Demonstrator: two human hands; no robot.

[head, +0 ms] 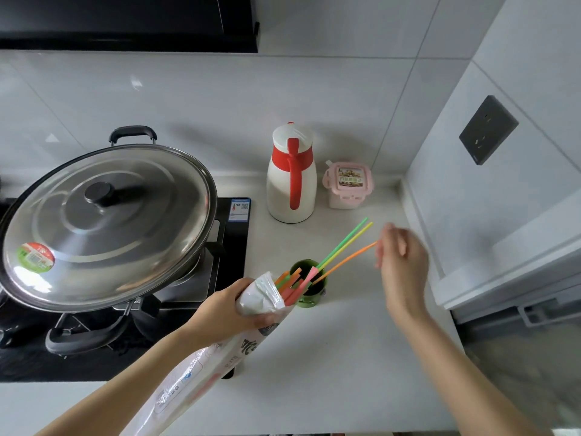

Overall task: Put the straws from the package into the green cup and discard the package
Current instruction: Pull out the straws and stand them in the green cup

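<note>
The cup (309,286) sits on the white table (345,357), pretty much mid-frame, and 3 straws (344,247) already stand in it, leaning up and away to the right: 1 green, 1 yellow, 1 orange. The right hand (404,265) is just right of the cup, fingers (382,247) pinched on the top end of the orange one; it's blurry, so the exact grip is hard to read. The left hand (234,306) is just left of the cup, fingers wrapped tight around the package (201,357), which is tilted with its open mouth at the cup's rim. A bunch of orange, pink and green straw ends poke out of that mouth over the cup. Behind the cup are a white and red jug (290,177) and a pink box (349,185). Left of the cup, a lidded wok (103,228) sits on the stove (232,247).
</note>
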